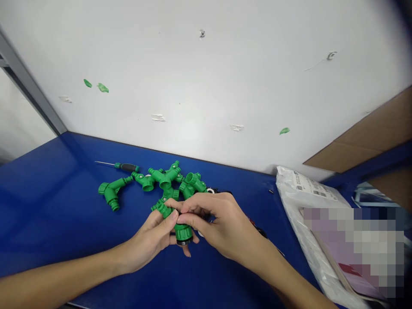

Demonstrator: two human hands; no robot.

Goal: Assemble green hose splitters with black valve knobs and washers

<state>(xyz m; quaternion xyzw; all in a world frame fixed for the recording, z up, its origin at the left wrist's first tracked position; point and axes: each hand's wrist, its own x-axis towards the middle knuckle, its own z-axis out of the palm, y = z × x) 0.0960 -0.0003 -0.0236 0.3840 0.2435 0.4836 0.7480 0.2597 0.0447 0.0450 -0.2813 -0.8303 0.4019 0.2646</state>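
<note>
My left hand (160, 229) is closed around a green plastic hose connector (184, 231) with a black ring at its lower end. The connector is tilted, its narrow end pointing up and left past my left thumb. My right hand (212, 221) comes in from the right, thumb and index finger pinched against the middle of the connector. A dark bit shows between those fingertips, too small to make out. Just beyond my hands lies a cluster of green hose fittings (165, 177), some branched. Another green fitting (112, 191) lies apart on the left.
A screwdriver (127, 167) with a green and black handle lies behind the fittings on the blue table (64, 214). Small black and white parts sit partly hidden behind my right hand. To the right is a white plastic package (299, 201). A white wall (193, 77) rises behind.
</note>
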